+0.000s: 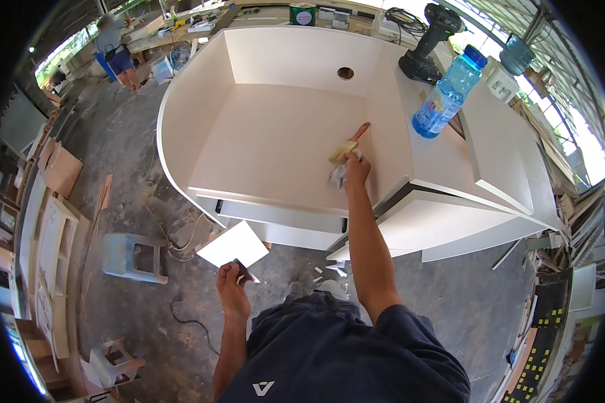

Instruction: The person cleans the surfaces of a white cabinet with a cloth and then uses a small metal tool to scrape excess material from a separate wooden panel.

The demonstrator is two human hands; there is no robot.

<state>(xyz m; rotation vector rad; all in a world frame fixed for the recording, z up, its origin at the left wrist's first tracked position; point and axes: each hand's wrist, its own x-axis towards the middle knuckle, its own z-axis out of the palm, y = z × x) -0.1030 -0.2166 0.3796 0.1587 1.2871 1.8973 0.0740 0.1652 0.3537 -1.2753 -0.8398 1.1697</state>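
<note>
Well, I have the nearer right hand (357,168) clutching a pale rag (338,176); the brush (350,143) slants just above, handle toward frame's upper right.

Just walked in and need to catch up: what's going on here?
Someone's right hand is at the bristle end of a red-handled brush, with a crumpled whitish piece beside it, inside a curved white cabinet. The left hand holds a small dark piece near a white panel. A drill and blue bottle stand at the cabinet's right.
</note>
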